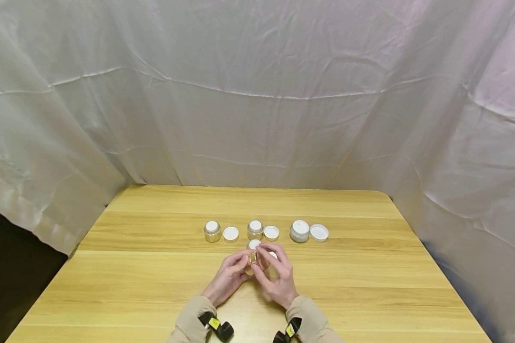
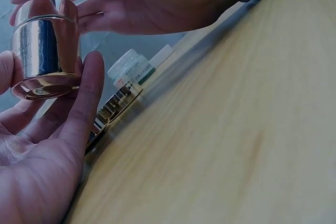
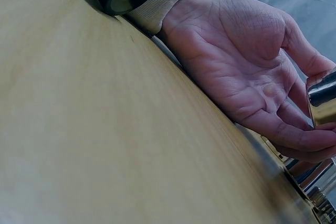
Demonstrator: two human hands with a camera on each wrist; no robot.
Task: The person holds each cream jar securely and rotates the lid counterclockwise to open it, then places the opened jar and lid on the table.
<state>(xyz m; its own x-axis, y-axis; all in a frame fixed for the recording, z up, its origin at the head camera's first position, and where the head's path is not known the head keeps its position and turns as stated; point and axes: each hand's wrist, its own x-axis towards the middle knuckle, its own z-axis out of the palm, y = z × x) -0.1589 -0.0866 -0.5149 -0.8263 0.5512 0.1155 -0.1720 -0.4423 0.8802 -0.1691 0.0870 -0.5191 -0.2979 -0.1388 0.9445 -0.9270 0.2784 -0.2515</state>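
A shiny gold cream jar (image 1: 250, 270) with its gold lid on top is held up in front of me between both hands. My left hand (image 1: 228, 277) grips the jar's body (image 2: 44, 51), thumb on one side and fingers on the other. My right hand (image 1: 280, 277) holds the gold lid (image 3: 324, 98) between thumb and fingertips, its palm off the jar. Just beyond the hands stands an uncapped jar with a white top (image 1: 255, 244). A white disc-like lid (image 1: 272, 255) shows partly behind my right fingers.
Farther back stand two gold jars, left (image 1: 212, 233) and middle (image 1: 255, 233), and a wider pale jar (image 1: 300, 233). A white-faced lid lies right of each: left (image 1: 231, 234), middle (image 1: 271, 233), right (image 1: 319, 232). Grey curtain (image 1: 257, 119) hangs behind the wooden table (image 1: 369, 276).
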